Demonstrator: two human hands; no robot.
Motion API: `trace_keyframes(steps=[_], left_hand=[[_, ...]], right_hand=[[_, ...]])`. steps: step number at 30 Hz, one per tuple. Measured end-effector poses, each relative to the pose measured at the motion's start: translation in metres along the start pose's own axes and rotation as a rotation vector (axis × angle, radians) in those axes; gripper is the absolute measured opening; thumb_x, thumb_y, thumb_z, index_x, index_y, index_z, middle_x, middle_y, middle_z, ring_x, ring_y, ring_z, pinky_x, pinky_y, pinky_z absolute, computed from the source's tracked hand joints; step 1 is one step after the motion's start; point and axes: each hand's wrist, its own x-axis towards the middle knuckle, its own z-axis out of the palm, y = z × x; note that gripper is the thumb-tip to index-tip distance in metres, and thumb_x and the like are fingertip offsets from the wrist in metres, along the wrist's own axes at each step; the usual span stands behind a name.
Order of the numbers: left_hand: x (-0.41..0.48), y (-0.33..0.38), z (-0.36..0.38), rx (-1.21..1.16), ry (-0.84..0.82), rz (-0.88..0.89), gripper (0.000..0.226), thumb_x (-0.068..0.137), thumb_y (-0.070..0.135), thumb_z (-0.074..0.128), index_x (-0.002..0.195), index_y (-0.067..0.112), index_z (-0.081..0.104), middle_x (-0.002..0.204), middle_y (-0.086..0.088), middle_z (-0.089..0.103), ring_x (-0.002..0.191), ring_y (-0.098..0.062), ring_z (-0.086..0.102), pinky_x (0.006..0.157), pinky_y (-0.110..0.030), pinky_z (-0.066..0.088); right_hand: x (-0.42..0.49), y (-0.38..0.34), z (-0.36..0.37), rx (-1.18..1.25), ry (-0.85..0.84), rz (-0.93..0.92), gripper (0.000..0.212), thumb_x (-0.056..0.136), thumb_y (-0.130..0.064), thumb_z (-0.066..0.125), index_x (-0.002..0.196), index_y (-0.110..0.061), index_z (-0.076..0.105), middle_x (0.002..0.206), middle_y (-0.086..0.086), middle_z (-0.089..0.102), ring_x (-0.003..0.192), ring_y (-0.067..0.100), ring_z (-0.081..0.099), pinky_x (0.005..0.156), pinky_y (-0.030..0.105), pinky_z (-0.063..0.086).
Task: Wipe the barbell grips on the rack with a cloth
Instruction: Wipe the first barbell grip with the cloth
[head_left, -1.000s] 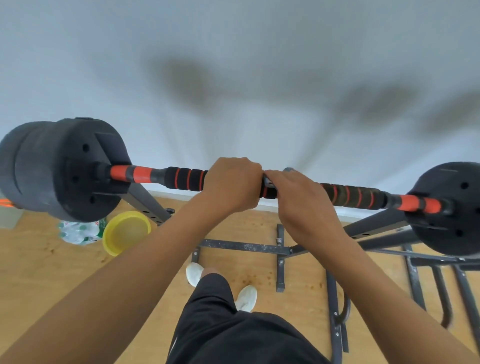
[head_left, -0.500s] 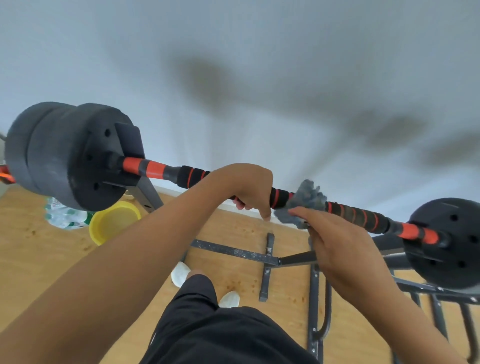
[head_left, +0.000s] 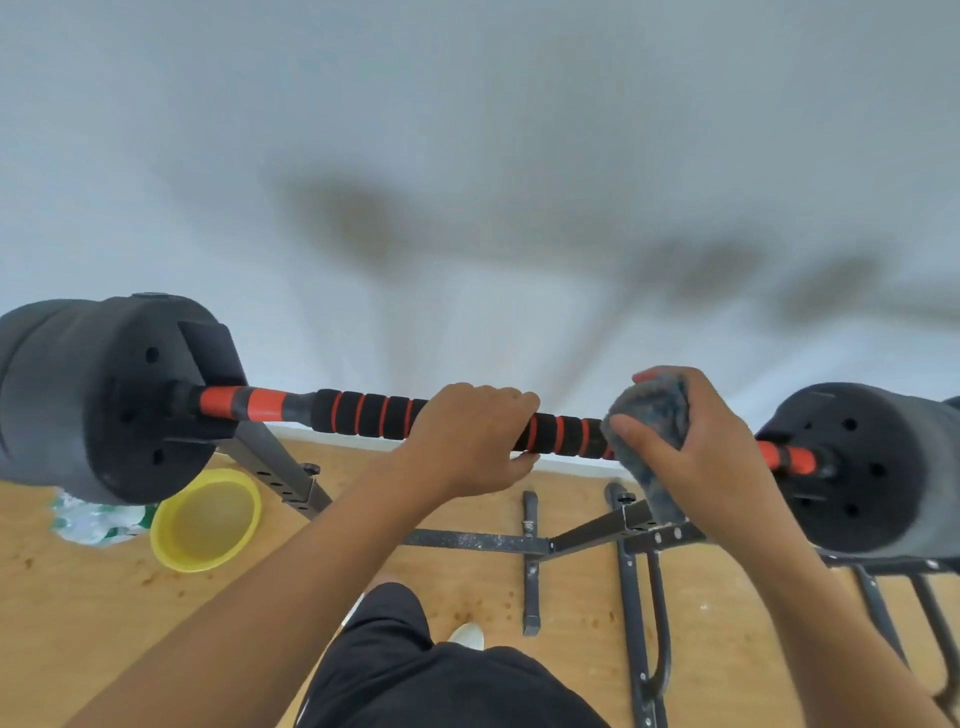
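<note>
With the left hand (head_left: 467, 441) curled round the black-and-orange ribbed foam barbell grip (head_left: 374, 413) resting on the dark steel rack (head_left: 280, 467), and the right hand (head_left: 691, 447) clutching the grey-blue fuzzy cloth (head_left: 647, 415) wrapped around the bar's right end, a hard sideways wipe risked rolling the bar off its supports.

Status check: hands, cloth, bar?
Left hand grips the barbell mid-bar. Right hand holds cloth wrapped on the right foam grip. Nothing in the way.
</note>
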Motion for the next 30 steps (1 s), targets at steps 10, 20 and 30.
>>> trace_keyframes(steps=[10,20,30], left_hand=[[-0.016,-0.009,-0.009,-0.163,-0.017,0.017,0.026,0.099,0.053,0.054,0.117,0.035,0.058,0.092,0.015,0.061,0.082,-0.009,0.060,0.074,-0.035,0.056],[-0.031,-0.002,-0.008,-0.275,0.055,-0.021,0.036,0.098,0.048,0.055,0.132,0.033,0.055,0.114,0.017,0.066,0.101,-0.009,0.062,0.087,-0.035,0.056],[-0.029,0.017,0.021,0.063,0.240,-0.121,0.037,0.082,0.038,0.078,0.106,0.019,0.059,0.082,0.007,0.060,0.067,-0.012,0.050,0.064,-0.025,0.039]], right_hand=[[0.057,-0.022,0.013,-0.493,0.006,-0.359,0.013,0.101,-0.027,0.058,0.101,-0.015,0.051,0.073,-0.001,0.057,0.068,0.023,0.059,0.060,0.035,0.049],[0.076,-0.012,0.017,-0.576,-0.041,-0.410,0.019,0.101,-0.025,0.059,0.116,-0.015,0.054,0.080,-0.004,0.058,0.070,0.017,0.053,0.066,0.034,0.052],[0.078,-0.006,0.035,-0.473,-0.166,-0.349,0.015,0.095,-0.032,0.058,0.094,-0.018,0.054,0.071,-0.004,0.058,0.061,0.017,0.056,0.056,0.031,0.047]])
